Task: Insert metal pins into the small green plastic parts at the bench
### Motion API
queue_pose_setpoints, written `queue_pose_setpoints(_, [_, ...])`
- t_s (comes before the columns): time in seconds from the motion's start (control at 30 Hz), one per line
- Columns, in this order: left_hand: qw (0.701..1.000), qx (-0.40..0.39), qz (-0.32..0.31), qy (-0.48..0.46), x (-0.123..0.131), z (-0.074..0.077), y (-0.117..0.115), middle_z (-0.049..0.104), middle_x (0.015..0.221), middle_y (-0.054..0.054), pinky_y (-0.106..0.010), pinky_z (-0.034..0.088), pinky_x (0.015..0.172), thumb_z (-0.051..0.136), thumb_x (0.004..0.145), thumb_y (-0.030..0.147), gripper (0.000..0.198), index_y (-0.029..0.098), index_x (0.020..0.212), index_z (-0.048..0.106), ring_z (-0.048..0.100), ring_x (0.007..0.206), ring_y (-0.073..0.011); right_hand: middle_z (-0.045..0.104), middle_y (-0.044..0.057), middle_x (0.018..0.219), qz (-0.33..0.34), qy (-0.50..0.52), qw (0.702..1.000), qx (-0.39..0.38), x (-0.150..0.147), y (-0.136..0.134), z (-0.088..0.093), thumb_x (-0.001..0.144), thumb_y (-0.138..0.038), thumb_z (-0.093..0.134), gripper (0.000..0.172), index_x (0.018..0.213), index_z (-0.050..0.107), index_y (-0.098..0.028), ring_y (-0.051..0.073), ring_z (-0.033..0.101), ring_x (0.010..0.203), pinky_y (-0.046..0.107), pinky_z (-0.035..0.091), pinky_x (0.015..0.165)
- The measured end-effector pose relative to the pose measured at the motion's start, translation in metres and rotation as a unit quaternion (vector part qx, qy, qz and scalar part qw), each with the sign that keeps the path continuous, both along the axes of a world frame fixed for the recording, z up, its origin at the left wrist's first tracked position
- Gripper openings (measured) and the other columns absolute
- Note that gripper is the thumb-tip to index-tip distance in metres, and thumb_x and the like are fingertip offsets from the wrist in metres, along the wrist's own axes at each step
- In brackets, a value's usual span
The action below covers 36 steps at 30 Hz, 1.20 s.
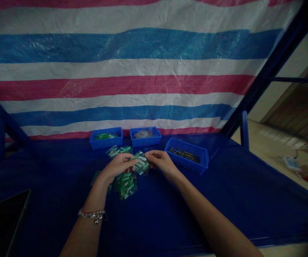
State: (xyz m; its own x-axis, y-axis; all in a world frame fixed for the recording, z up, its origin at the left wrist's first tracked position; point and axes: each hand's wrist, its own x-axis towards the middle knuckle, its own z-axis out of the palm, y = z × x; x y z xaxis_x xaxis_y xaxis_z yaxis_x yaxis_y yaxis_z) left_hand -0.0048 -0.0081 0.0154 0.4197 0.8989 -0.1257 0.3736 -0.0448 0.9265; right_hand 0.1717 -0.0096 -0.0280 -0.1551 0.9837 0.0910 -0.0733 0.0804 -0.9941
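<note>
Between my two hands is a small clear plastic bag (pixel 141 163) with pale green pieces in it, held above the blue table. My left hand (pixel 120 164) pinches its left edge between thumb and fingers. At its upper right edge, my right hand (pixel 160 161) grips the bag with thumb and forefinger. More filled bags lie below and behind my left hand: a bag of green pieces (pixel 126 185) in front and another bag (pixel 116 151) behind. A further bag is partly hidden by my left wrist. What else is inside the held bag is too small to tell.
A blue bin with green pieces (pixel 106 136), a blue bin with clear plastic (pixel 144 134) and a blue bin of screws (pixel 184 154) stand along the back. A dark flat device (pixel 5 221) lies at the left. A striped sheet (pixel 132 85) hangs behind the table.
</note>
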Motion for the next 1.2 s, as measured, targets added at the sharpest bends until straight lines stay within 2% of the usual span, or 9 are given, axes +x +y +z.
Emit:
queue_pose_setpoints(0.17, [0.999,0.001,0.019,0.029,-0.016,0.003,0.000,0.055,0.049,0.001,-0.019,0.027,0.040,0.055,0.069,0.041,0.028,0.014,0.060,0.053,0.045,0.042,-0.0078,0.058,-0.001,0.058,-0.006,-0.006,1.000,0.004,0.002,0.000,0.002,0.068,-0.043,0.057,0.032,0.079,0.061,-0.014,0.006,0.043,0.041,0.019,0.029,0.040])
queue_pose_setpoints(0.3, [0.989,0.074,0.114,0.056,-0.041,0.017,0.025,0.056,0.049,0.001,-0.020,0.028,0.042,0.055,0.066,0.045,0.032,0.014,0.061,0.054,0.043,0.041,-0.0083,0.059,0.000,0.058,-0.009,-0.011,1.000,-0.004,0.003,0.001,0.002,0.069,-0.045,0.055,0.034,0.080,0.060,-0.013,0.006,0.043,0.040,0.019,0.029,0.039])
queue_pose_setpoints(0.4, [0.932,0.221,0.269,0.103,-0.057,0.038,0.058,0.062,0.056,-0.002,-0.021,0.030,0.043,0.051,0.068,0.048,0.037,0.013,0.076,0.058,0.044,0.041,-0.0101,0.059,0.001,0.059,-0.007,-0.007,1.000,-0.005,0.004,0.003,0.001,0.070,-0.046,0.054,0.035,0.082,0.060,-0.013,0.006,0.044,0.041,0.019,0.030,0.039])
queue_pose_setpoints(0.5, [0.900,0.228,0.297,0.224,-0.067,0.055,0.080,0.066,0.059,-0.005,-0.023,0.034,0.046,0.053,0.065,0.050,0.055,0.010,0.102,0.054,0.051,0.046,-0.0152,0.060,0.001,0.059,-0.006,-0.006,1.000,-0.009,0.004,0.004,0.000,0.070,-0.046,0.053,0.036,0.082,0.060,-0.013,0.006,0.044,0.041,0.018,0.030,0.038])
queue_pose_setpoints(0.57, [0.895,0.228,0.269,0.272,-0.069,0.056,0.081,0.066,0.059,-0.005,-0.024,0.035,0.047,0.049,0.067,0.051,0.055,0.010,0.104,0.054,0.054,0.048,-0.0173,0.060,0.001,0.059,-0.007,-0.009,1.000,-0.010,0.004,0.004,0.001,0.071,-0.046,0.052,0.035,0.081,0.060,-0.014,0.006,0.044,0.041,0.018,0.029,0.038])
queue_pose_setpoints(0.8, [0.935,0.226,0.156,0.223,-0.035,0.024,0.041,0.065,0.055,-0.004,-0.025,0.038,0.053,0.053,0.068,0.035,0.025,0.017,0.080,0.066,0.059,0.054,-0.0189,0.059,0.001,0.058,-0.026,-0.098,0.994,0.035,0.001,0.005,-0.001,0.072,-0.038,0.052,0.025,0.074,0.061,-0.015,0.009,0.046,0.045,0.021,0.033,0.043])
queue_pose_setpoints(0.97, [0.950,0.250,0.108,0.150,0.006,0.006,0.017,0.066,0.061,-0.003,-0.024,0.040,0.056,0.051,0.070,0.029,0.022,0.018,0.085,0.064,0.061,0.059,-0.0175,0.060,0.002,0.066,-0.062,-0.280,0.949,0.127,0.003,0.006,-0.009,0.069,-0.032,0.058,0.015,0.074,0.065,-0.019,0.014,0.052,0.059,0.026,0.038,0.057])
queue_pose_setpoints(1.13, [0.951,0.270,0.075,0.131,0.022,-0.027,0.007,0.065,0.062,-0.003,-0.024,0.040,0.057,0.047,0.075,0.026,0.022,0.020,0.086,0.064,0.059,0.059,-0.0159,0.056,0.005,0.080,-0.053,-0.389,0.909,0.137,0.001,0.001,-0.015,0.055,-0.040,0.070,0.043,0.092,0.063,-0.019,0.017,0.052,0.072,0.029,0.039,0.066])
queue_pose_setpoints(1.2, [0.949,0.274,0.070,0.142,0.022,-0.036,0.007,0.065,0.062,-0.003,-0.024,0.039,0.056,0.046,0.075,0.024,0.021,0.020,0.085,0.064,0.059,0.059,-0.0157,0.055,0.005,0.081,-0.050,-0.401,0.904,0.138,-0.002,-0.001,-0.016,0.054,-0.035,0.071,0.045,0.095,0.062,-0.019,0.018,0.051,0.074,0.030,0.039,0.068])
